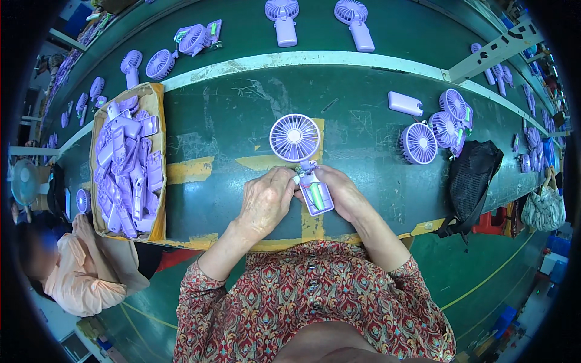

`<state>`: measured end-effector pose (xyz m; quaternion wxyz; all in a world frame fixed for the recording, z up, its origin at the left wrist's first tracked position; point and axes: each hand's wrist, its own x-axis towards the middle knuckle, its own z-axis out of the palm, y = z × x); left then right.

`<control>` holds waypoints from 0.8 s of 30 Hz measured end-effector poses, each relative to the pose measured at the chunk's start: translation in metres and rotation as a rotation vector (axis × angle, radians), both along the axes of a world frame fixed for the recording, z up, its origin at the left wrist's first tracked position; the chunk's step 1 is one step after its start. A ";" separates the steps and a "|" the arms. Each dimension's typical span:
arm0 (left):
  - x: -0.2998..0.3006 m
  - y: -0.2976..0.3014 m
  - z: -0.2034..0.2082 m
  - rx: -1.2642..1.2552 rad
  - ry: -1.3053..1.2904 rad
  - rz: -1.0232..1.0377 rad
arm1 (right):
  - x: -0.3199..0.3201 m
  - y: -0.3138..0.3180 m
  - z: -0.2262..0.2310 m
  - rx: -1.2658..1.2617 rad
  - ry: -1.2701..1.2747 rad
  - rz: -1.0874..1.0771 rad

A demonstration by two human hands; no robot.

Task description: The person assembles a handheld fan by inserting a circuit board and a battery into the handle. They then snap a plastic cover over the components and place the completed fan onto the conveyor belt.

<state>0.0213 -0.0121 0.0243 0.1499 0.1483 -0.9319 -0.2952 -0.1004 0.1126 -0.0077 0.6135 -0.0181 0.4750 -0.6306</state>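
A purple handheld fan (295, 138) lies face up on the green bench in front of me. Its handle is uncovered, and a green battery (316, 196) shows inside. My left hand (268, 196) pinches at the left side of the handle near the neck, fingertips pressed together. On the other side, my right hand (341, 192) grips the handle's right edge, thumb and fingers closed round it. Whether a small part sits between the left fingertips is too small to tell.
A cardboard box (158, 100) of purple shell pieces stands at left. To the right lie a purple handle cover (405, 103), several fans (419, 143) and a black bag (476, 181). More fans (285, 24) rest beyond a pale rail (339, 58). Another person (91, 266) sits at left.
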 end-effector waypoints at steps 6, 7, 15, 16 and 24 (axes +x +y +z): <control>0.001 0.001 -0.004 0.201 -0.045 0.019 | 0.000 -0.002 -0.006 0.003 -0.046 -0.073; 0.000 0.001 -0.006 0.201 -0.029 0.026 | 0.000 -0.002 -0.006 0.007 -0.032 -0.071; -0.001 0.003 -0.017 0.243 -0.020 0.051 | 0.001 0.000 -0.010 0.011 0.022 -0.058; -0.001 0.004 -0.017 0.241 -0.020 0.052 | 0.001 0.001 -0.009 0.007 0.014 -0.060; -0.001 0.003 -0.022 0.228 -0.039 0.032 | 0.004 0.003 -0.017 0.007 0.013 -0.083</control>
